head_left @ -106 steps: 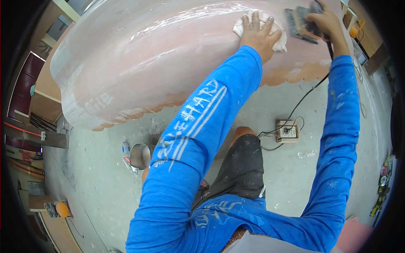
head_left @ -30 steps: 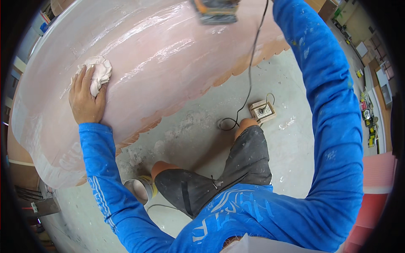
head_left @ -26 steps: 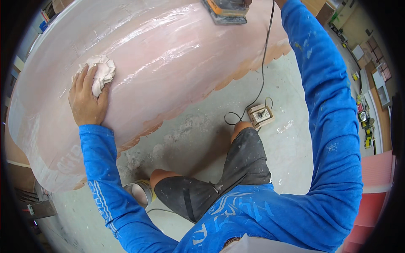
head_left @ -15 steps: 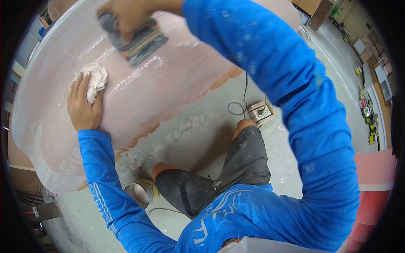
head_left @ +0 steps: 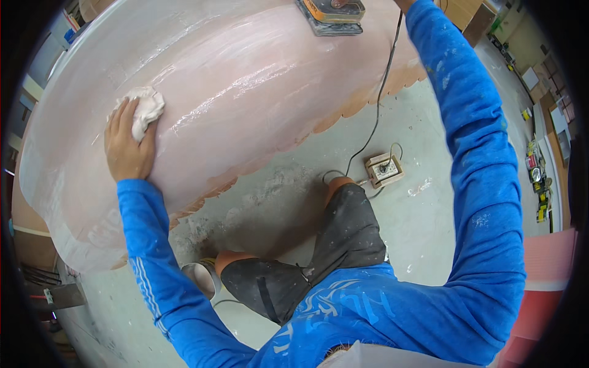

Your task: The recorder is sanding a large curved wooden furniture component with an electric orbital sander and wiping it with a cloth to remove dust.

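A large pale pink, wet-looking curved shell (head_left: 245,110) spreads in front of me, glossy in streaks. My left hand (head_left: 127,138) presses a crumpled white cloth (head_left: 148,110) against its left part, fingers bent over the cloth. At the upper edge of the picture, my right hand (head_left: 339,3) is mostly cut off; a finger shows on top of an electric sander (head_left: 331,17). The sander's dark flat pad rests on the shell's surface. A black cord (head_left: 384,80) hangs down over the shell's ragged brownish edge to the floor.
On the grey floor (head_left: 423,153) a socket box (head_left: 384,170) stands right of my knees, with cords about it. A bucket (head_left: 202,279) stands by my other knee. Several tools (head_left: 537,175) lie along the right wall, near red padded blocks (head_left: 546,264).
My right hand has carried the sander right and farther off across the shell, drawing the cord into view. My left hand and the cloth have shifted slightly right and away.
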Demonstrator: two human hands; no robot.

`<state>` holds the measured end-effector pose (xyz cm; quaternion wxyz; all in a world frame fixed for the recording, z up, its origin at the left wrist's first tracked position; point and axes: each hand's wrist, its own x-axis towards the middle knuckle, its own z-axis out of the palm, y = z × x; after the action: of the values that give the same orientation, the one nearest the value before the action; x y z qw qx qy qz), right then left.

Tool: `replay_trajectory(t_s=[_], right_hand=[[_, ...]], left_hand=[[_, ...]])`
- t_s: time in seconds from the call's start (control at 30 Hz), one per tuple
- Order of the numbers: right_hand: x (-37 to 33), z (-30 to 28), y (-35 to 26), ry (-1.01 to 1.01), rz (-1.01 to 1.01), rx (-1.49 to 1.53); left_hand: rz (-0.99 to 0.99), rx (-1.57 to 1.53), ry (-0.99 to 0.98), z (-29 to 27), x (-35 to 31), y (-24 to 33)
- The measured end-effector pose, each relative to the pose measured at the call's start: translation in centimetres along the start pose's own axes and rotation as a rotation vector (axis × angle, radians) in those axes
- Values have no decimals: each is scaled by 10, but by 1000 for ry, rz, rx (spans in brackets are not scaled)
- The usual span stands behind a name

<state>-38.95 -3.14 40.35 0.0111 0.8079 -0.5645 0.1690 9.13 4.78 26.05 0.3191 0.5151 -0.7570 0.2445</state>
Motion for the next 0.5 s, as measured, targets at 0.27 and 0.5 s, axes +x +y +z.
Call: replay_trajectory(t_s=[0.27, 0.5], right_hand=[[13, 8, 12, 13, 26, 75], [-12, -12, 65, 65, 193, 48]], left_hand=[[93, -14, -36, 94, 69, 189], [221, -79, 25, 120, 102, 246]])
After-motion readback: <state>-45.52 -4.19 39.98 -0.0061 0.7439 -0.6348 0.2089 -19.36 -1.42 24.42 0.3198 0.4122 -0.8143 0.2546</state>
